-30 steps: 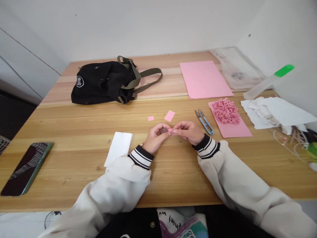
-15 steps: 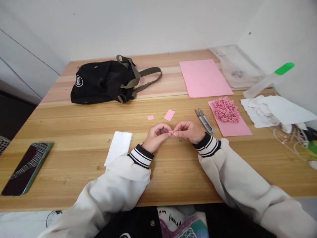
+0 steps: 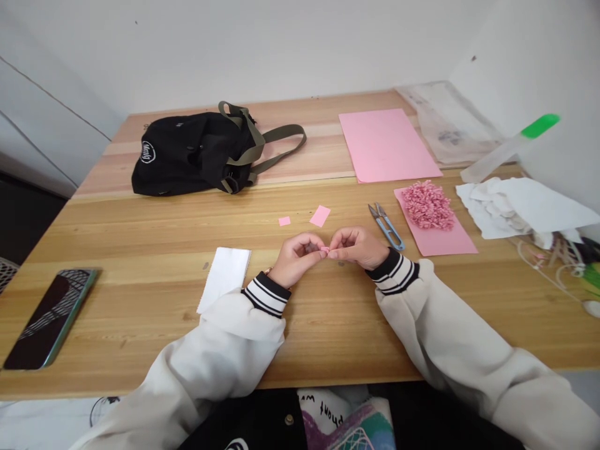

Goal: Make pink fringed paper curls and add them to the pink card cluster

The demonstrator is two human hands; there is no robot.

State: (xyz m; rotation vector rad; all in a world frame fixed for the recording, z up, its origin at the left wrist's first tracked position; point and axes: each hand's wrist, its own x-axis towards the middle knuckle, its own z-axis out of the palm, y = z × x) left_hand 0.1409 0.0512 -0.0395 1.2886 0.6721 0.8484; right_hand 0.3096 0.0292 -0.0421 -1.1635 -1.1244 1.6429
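Observation:
Between the fingertips of both hands is a small pink piece (image 3: pixel 325 249), like folded or rolled paper, mostly covered by the fingers. My left hand (image 3: pixel 299 257) pinches its left end. My right hand (image 3: pixel 359 247) pinches the right end, close against the left fingertips. Just beyond them lie a small pink rectangle (image 3: pixel 320 216) and a smaller pink piece (image 3: pixel 284 221), flat on the wooden table (image 3: pixel 328 337). Blue-handled thread snips (image 3: pixel 387 227) rest beside my right hand, blades pointing away.
Pink curly strands (image 3: pixel 428 205) sit on a pink sheet (image 3: pixel 447 244) at right, near white scraps (image 3: pixel 529 206). Behind are a larger pink sheet (image 3: pixel 389 147), a clear plastic bag (image 3: pixel 450 119) and a green-ended tube (image 3: pixel 510 150). Leftward are a white cloth (image 3: pixel 224 278), black bag (image 3: pixel 182 153) and phone (image 3: pixel 49 319).
My fingertips have shifted slightly around the pink piece, and less of it shows now. The view has tilted a little; the things on the table lie as before.

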